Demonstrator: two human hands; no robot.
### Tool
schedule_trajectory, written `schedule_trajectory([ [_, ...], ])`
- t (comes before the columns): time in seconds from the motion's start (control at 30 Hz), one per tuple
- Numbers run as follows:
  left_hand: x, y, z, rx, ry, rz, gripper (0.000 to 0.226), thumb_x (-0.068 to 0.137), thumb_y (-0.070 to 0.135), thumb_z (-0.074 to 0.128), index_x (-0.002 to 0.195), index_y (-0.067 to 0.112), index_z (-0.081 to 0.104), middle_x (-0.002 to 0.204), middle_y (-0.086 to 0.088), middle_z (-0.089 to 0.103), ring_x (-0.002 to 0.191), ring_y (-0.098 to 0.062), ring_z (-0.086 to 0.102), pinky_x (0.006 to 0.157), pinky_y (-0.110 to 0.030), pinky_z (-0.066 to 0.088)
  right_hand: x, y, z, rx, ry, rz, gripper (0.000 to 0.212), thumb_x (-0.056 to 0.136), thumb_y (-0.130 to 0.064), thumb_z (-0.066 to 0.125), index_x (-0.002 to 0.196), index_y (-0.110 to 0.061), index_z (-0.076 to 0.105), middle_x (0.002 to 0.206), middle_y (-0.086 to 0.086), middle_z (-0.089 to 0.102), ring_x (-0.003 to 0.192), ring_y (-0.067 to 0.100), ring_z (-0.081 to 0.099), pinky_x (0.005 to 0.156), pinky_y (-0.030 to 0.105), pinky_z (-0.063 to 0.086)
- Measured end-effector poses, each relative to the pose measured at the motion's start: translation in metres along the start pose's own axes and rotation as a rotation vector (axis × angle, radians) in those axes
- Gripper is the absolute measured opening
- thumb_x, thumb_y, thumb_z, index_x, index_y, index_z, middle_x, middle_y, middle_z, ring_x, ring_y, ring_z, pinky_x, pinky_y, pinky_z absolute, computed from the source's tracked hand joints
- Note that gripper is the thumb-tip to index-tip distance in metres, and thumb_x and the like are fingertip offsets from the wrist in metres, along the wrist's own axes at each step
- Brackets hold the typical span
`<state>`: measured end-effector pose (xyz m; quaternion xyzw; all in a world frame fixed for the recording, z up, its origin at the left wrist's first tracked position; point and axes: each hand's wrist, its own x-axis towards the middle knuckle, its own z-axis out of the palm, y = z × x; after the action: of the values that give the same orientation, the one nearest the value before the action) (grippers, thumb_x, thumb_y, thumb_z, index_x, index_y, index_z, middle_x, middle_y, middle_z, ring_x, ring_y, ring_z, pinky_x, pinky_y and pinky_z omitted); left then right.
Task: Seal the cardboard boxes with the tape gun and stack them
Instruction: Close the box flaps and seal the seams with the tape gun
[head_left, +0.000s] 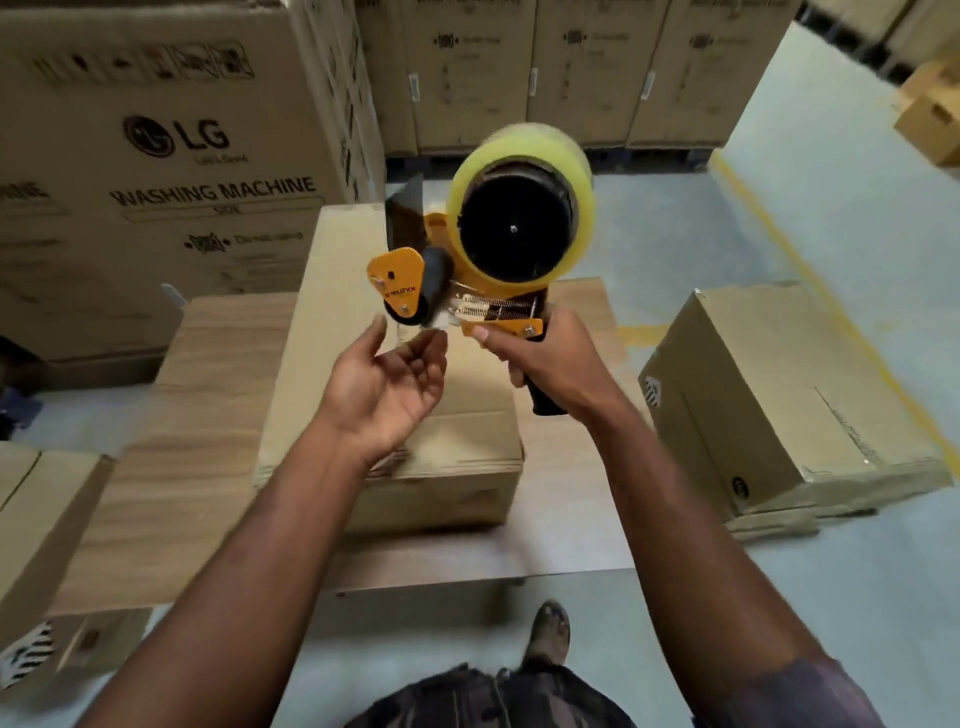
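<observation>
My right hand (545, 358) grips the black handle of an orange tape gun (415, 280), held up in the air with its roll of clear tape (519, 218) facing me. My left hand (395, 384) is palm up with loosely curled fingers just below the gun's roller and the loose tape end, holding nothing. Under both hands a long cardboard box (332, 338) lies on a low wooden table (197, 447). A second brown box (789, 395), taped along its edges, sits on the floor to the right.
Big washing-machine cartons (156, 166) stand at the back left, and more tall cartons (571, 73) line the back. Another cardboard box (36, 525) is at the left edge. A yellow floor line (810, 270) runs at the right. My foot (548, 631) is near the table's front edge.
</observation>
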<state>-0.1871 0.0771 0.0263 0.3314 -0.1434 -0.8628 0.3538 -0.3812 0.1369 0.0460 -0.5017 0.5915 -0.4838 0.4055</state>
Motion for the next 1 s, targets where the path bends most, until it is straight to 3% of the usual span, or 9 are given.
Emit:
schedule_trajectory([
  [0.17, -0.051, 0.025, -0.056, -0.029, 0.026, 0.089, 0.025, 0.074, 0.032, 0.07, 0.09, 0.012, 0.066, 0.096, -0.005, 0.065, 0.076, -0.02, 0.06, 0.062, -0.024, 0.053, -0.031, -0.004, 0.074, -0.123, -0.079, -0.044, 0.02, 0.08, -0.033, 0.087, 0.084, -0.031, 0.067, 0.067, -0.019, 0.069, 0.06, -0.003, 0.063, 0.054, 0.014, 0.044],
  [0.27, -0.08, 0.03, -0.099, -0.04, 0.014, 0.114, 0.046, 0.025, 0.017, 0.1, 0.059, 0.009, 0.07, 0.071, -0.004, 0.066, 0.065, -0.018, 0.064, 0.057, -0.024, 0.058, -0.043, -0.004, 0.104, -0.136, -0.135, -0.06, 0.022, 0.079, -0.03, 0.088, 0.085, -0.028, 0.067, 0.066, -0.018, 0.068, 0.061, -0.001, 0.064, 0.053, 0.012, 0.043],
  [0.33, -0.098, 0.035, -0.125, -0.064, 0.013, 0.118, 0.056, 0.012, 0.012, 0.101, 0.06, 0.007, 0.073, 0.067, -0.005, 0.069, 0.061, -0.017, 0.069, 0.056, -0.026, 0.059, -0.049, -0.004, 0.119, -0.165, -0.156, -0.063, 0.024, 0.078, -0.031, 0.089, 0.089, -0.024, 0.069, 0.073, -0.013, 0.071, 0.068, 0.004, 0.067, 0.06, 0.02, 0.049],
  [0.47, -0.125, 0.042, -0.155, -0.079, -0.061, 0.063, 0.052, 0.032, 0.018, 0.099, 0.077, 0.005, 0.078, 0.084, -0.008, 0.075, 0.072, -0.018, 0.074, 0.061, -0.029, 0.061, -0.061, -0.007, 0.137, -0.271, -0.188, -0.062, 0.035, 0.074, -0.034, 0.091, 0.101, -0.022, 0.072, 0.086, -0.008, 0.076, 0.081, 0.008, 0.073, 0.069, 0.023, 0.054],
  [0.57, -0.136, 0.044, -0.164, -0.065, -0.034, 0.009, 0.026, 0.069, 0.032, 0.074, 0.075, 0.007, 0.079, 0.08, -0.005, 0.075, 0.069, -0.015, 0.073, 0.061, -0.025, 0.061, -0.066, -0.008, 0.146, -0.328, -0.209, -0.052, 0.041, 0.072, -0.041, 0.092, 0.104, -0.023, 0.073, 0.087, -0.01, 0.076, 0.083, 0.006, 0.073, 0.07, 0.021, 0.053],
  [0.67, -0.136, 0.04, -0.165, 0.001, 0.159, 0.029, 0.049, 0.096, 0.026, 0.05, 0.059, 0.008, 0.076, 0.064, -0.002, 0.071, 0.054, -0.01, 0.069, 0.052, -0.019, 0.057, -0.066, -0.014, 0.154, -0.375, -0.231, -0.054, 0.037, 0.074, -0.041, 0.09, 0.103, -0.029, 0.071, 0.088, -0.016, 0.076, 0.084, 0.002, 0.071, 0.071, 0.017, 0.05],
  [0.77, -0.134, 0.041, -0.163, 0.206, 0.272, 0.113, 0.04, 0.101, 0.015, 0.045, 0.07, 0.014, 0.071, 0.058, 0.001, 0.067, 0.049, -0.008, 0.063, 0.047, -0.017, 0.051, -0.066, -0.018, 0.157, -0.445, -0.248, -0.092, 0.032, 0.076, -0.029, 0.091, 0.082, -0.034, 0.061, 0.065, -0.035, 0.063, 0.066, -0.012, 0.062, 0.058, 0.007, 0.04],
  [0.93, -0.125, 0.047, -0.173, 0.576, 0.301, 0.234, 0.015, 0.098, 0.007, 0.054, 0.09, 0.009, 0.067, 0.096, -0.021, 0.066, 0.089, -0.031, 0.062, 0.084, -0.042, 0.055, -0.062, -0.017, 0.153, -0.542, -0.249, -0.166, 0.043, 0.073, -0.034, 0.093, 0.068, -0.037, 0.05, 0.051, -0.032, 0.052, 0.052, -0.005, 0.05, 0.051, 0.012, 0.034],
  [1.0, -0.117, 0.05, -0.176, 0.696, 0.339, 0.262, 0.013, 0.098, 0.008, 0.057, 0.095, 0.001, 0.068, 0.093, -0.022, 0.067, 0.083, -0.027, 0.064, 0.082, -0.042, 0.057, -0.057, -0.014, 0.144, -0.559, -0.255, -0.168, 0.04, 0.073, -0.03, 0.093, 0.07, -0.037, 0.054, 0.054, -0.033, 0.056, 0.055, -0.007, 0.054, 0.052, 0.011, 0.037],
])
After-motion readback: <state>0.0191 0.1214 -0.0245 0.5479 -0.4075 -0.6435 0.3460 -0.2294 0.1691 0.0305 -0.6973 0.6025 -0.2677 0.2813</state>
